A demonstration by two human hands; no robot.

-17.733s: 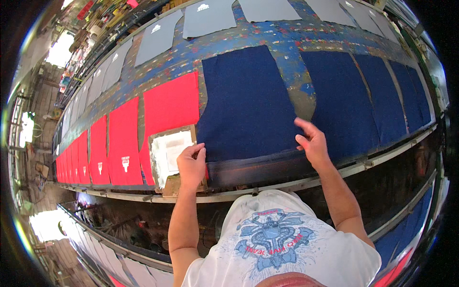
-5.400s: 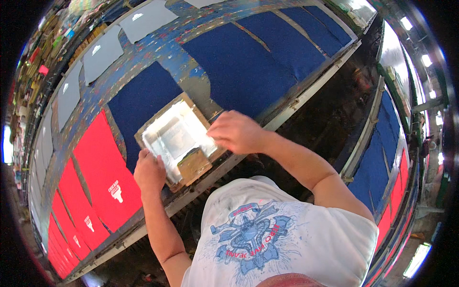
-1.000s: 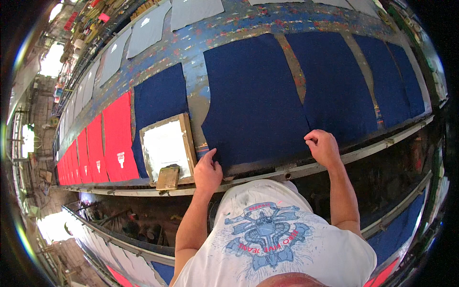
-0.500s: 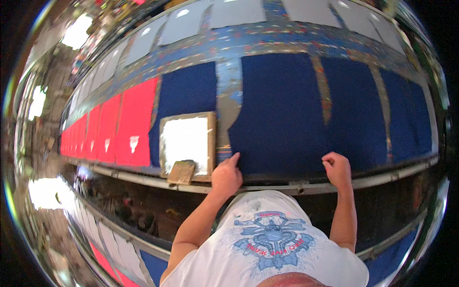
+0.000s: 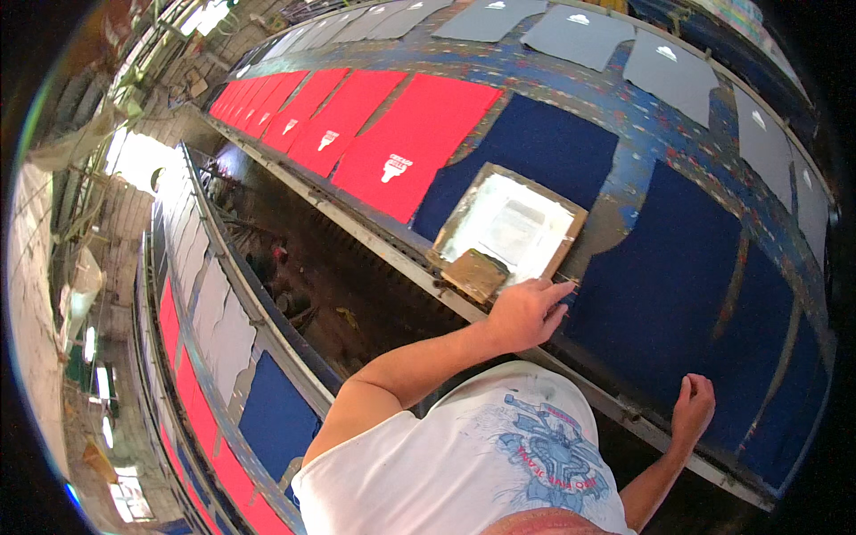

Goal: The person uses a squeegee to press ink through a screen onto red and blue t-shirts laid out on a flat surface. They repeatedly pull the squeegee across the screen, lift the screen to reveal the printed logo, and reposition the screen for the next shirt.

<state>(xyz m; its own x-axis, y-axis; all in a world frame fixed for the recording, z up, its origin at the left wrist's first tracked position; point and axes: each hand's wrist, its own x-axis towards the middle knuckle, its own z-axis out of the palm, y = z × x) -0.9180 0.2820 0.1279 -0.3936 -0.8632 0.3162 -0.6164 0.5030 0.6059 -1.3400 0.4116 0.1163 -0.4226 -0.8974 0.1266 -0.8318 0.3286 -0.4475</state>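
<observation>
My left hand (image 5: 528, 314) is at the near right corner of a wooden-framed printing screen (image 5: 572, 234), beside the left edge of a navy fabric piece (image 5: 655, 276). Its fingers are stretched and apart, with nothing seen in them. A flat brown block (image 5: 478, 275) lies across the screen's near left corner. The screen rests on another navy piece (image 5: 553, 134). Farther right, my right hand (image 5: 694, 412) is over navy fabric near the table's front edge. Its fingers are curled together, and whatever they may hold is hidden.
Red fabric pieces (image 5: 428, 134) with white prints continue to the left along the table. Grey printed pieces (image 5: 580, 37) line its far side. A metal rail (image 5: 348, 214) edges the table. Across a dark gap on the left stands a second table with laid-out fabric (image 5: 276, 406).
The view has swung to the left, so the screen and both hands appear farther right. My left hand's fingers are spread more beside the screen's corner. The right hand stays curled.
</observation>
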